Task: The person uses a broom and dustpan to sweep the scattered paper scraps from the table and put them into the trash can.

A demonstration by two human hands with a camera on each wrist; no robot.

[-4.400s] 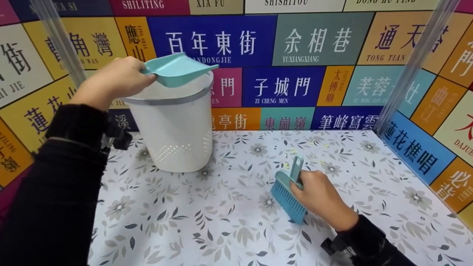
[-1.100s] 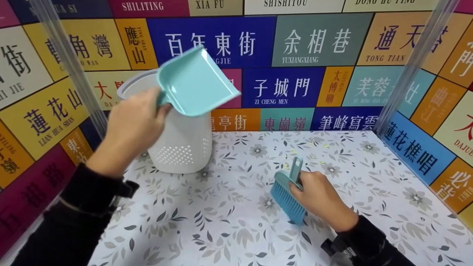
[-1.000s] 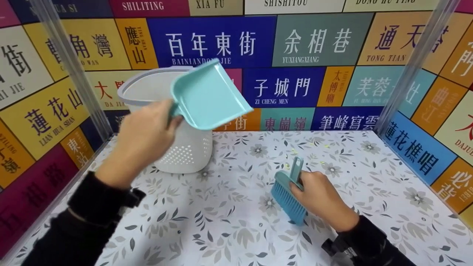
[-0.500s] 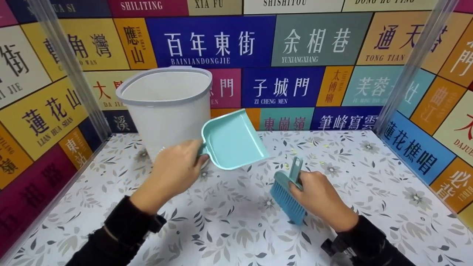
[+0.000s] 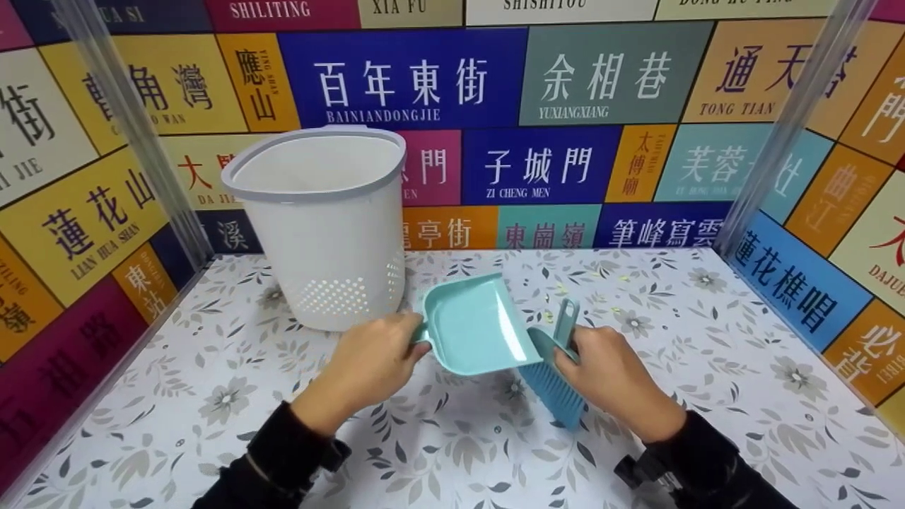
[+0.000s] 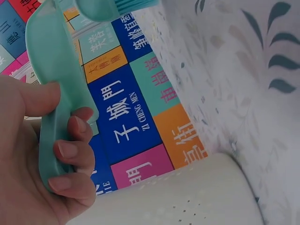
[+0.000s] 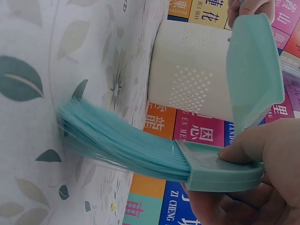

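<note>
My left hand (image 5: 371, 360) grips the handle of a light teal dustpan (image 5: 474, 325), fingers wrapped round it in the left wrist view. The pan is held above the table, its inside facing up and its front lip overlapping the brush in the head view. In my right hand (image 5: 619, 378) is a teal hand brush (image 5: 555, 389), held by its handle. Its blue bristles (image 7: 122, 136) point down and touch the patterned cloth in the right wrist view. Small yellow bits (image 5: 615, 309) lie on the cloth beyond the brush.
A white waste bin (image 5: 325, 247) with a grey rim stands upright at the back left, behind my left hand. The floral tablecloth (image 5: 452, 445) covers the table. Sign-patterned walls (image 5: 403, 78) close off the back and both sides, with clear corner posts (image 5: 792, 113).
My left hand has brought the dustpan from over the bin down and right, beside the brush. Its pan has tilted along the way. The right hand and brush have stayed in place.
</note>
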